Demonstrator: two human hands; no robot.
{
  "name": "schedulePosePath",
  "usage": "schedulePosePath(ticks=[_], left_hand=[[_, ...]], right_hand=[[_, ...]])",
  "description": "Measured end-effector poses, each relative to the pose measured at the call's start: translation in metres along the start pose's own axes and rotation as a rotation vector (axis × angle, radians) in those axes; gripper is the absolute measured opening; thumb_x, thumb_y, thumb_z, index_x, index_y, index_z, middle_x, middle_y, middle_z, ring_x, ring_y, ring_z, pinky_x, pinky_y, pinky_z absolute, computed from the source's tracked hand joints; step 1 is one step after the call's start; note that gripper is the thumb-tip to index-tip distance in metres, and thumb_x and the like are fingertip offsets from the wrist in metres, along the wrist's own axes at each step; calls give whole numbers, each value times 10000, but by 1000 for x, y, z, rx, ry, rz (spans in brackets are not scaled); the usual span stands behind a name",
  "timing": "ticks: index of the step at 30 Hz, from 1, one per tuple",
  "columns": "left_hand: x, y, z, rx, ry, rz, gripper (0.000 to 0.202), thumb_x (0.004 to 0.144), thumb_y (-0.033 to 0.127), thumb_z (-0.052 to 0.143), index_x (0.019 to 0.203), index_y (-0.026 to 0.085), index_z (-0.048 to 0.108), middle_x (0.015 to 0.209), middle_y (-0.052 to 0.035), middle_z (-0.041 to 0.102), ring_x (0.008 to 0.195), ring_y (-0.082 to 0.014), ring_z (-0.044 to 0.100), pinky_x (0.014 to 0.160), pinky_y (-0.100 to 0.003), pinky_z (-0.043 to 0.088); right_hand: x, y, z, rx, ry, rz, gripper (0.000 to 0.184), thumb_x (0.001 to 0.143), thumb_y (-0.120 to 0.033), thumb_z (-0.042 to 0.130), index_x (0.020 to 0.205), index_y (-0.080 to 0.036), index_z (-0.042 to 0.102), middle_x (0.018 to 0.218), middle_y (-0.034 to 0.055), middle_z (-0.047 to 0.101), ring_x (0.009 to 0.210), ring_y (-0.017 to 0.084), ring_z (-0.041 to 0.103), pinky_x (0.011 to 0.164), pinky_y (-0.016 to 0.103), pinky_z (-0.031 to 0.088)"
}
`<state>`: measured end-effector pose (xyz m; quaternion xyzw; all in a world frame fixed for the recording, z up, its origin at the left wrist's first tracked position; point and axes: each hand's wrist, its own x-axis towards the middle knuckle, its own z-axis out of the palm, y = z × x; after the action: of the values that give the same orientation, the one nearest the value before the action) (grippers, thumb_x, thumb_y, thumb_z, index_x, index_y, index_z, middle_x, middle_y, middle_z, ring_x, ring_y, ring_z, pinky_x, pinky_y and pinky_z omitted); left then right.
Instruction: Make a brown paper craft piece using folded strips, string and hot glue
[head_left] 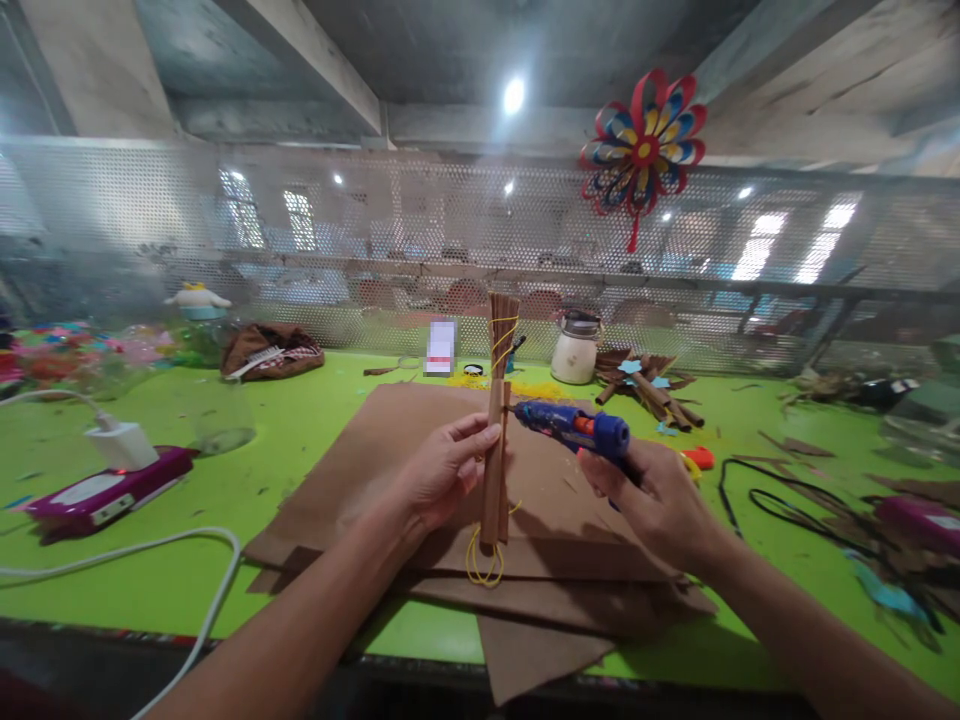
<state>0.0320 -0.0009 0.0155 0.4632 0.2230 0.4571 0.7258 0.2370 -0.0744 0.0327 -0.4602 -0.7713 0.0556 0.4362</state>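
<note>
My left hand (454, 465) pinches a small broom-like bundle (495, 450) of brown paper, held upright. Its upper end is finely fringed and crossed by yellow string (504, 340). A loop of yellow cord (485, 565) hangs from the lower end. Closed around the handle of a blue glue gun (570, 425) is my right hand (649, 490). The gun's nozzle points left and meets, or nearly meets, the bundle's right side; I cannot tell whether they touch. Beneath both hands lies a stack of brown paper sheets (375, 440).
On the green table (285, 440) stand a white-filled jar (576, 350) and a pile of brown paper bundles (652, 385) behind. A purple power strip (112, 490) with a white charger (120, 443) lies left. Black cable (795, 505) trails at right. A perforated metal screen (420, 220) rises behind.
</note>
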Motion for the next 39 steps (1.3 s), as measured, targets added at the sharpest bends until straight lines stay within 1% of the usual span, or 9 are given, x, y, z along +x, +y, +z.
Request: schedulePosePath(ticks=[5,10,16,19,24,31,35,39], left_hand=[[-1,1,0,4,18,1,191,705,190,696,873,127,632,773,-23,610,657,-70,562,658,-189,446],[-1,1,2,-5,21,-35,170,700,188,700,843,136,626,773,-15,604,663,-71,569,669,-192,456],[-4,2,3,35,-19,-47,169,724,220,682,861,141,626,751,-15,593,657,-71,552,652,-191,448],[-5,3,3,44,-39,-52,170,718,217,687,857,139,630,745,-19,590,660,-77,549,646,-194,445],[-5,3,4,20,-16,-47,168,700,198,701,843,139,636,754,-22,590,672,-82,553,652,-199,444],[-5,4,3,23,-1,-58,194,681,218,720,832,135,632,726,-28,589,659,-83,549,648,-199,438],[-5,5,2,35,-20,-43,184,704,222,701,853,139,632,740,-23,592,648,-76,547,634,-193,439],[-5,7,2,34,2,-45,217,696,225,706,883,145,632,756,-22,602,635,-77,555,617,-197,452]], right_hand=[[0,1,0,2,-10,-7,253,876,-365,454,770,-159,557,535,-25,428,472,92,331,448,247,268],[3,2,-3,-13,32,-14,283,872,-364,460,661,-179,500,509,-32,375,472,97,330,450,253,258],[6,5,-6,34,35,2,331,878,-366,446,599,-189,439,512,-26,398,479,100,366,449,251,284],[6,5,-7,45,40,9,330,877,-365,449,596,-190,446,505,-27,398,474,100,365,447,251,287],[5,6,-7,58,39,13,326,876,-371,449,606,-189,463,518,-20,419,491,107,389,456,252,299],[4,4,-6,13,28,-33,243,877,-354,453,739,-177,547,519,-31,397,485,103,356,454,249,276],[1,2,-5,-6,22,-47,228,872,-344,464,740,-172,536,547,-22,435,484,97,353,445,246,268],[0,-1,-3,-13,-7,-56,234,871,-338,464,716,-172,518,557,-18,459,482,95,364,439,241,269]])
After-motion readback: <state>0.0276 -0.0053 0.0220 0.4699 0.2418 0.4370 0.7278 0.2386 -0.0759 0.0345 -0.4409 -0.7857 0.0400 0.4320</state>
